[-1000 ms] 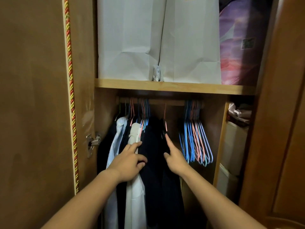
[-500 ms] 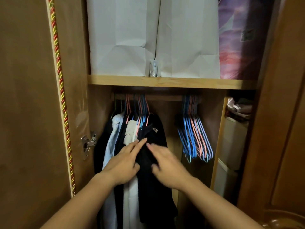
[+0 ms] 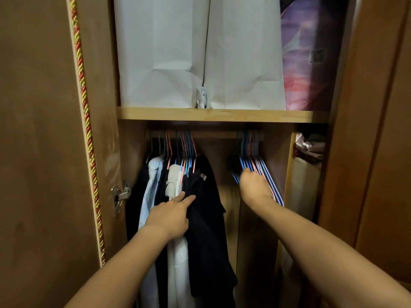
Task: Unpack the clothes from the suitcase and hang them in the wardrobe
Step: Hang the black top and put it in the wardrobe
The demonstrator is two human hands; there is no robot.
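Since half a second ago the right hand [image 3: 252,185] has left the dark shirt [image 3: 206,207] and reached the bunch of empty hangers [image 3: 260,165] at the rail's [image 3: 218,134] right end, fingers curled around them. Head view: left hand [image 3: 169,216], fingers straight, presses the dark shirt hanging beside a white garment [image 3: 174,183] inside the wardrobe [image 3: 222,114].
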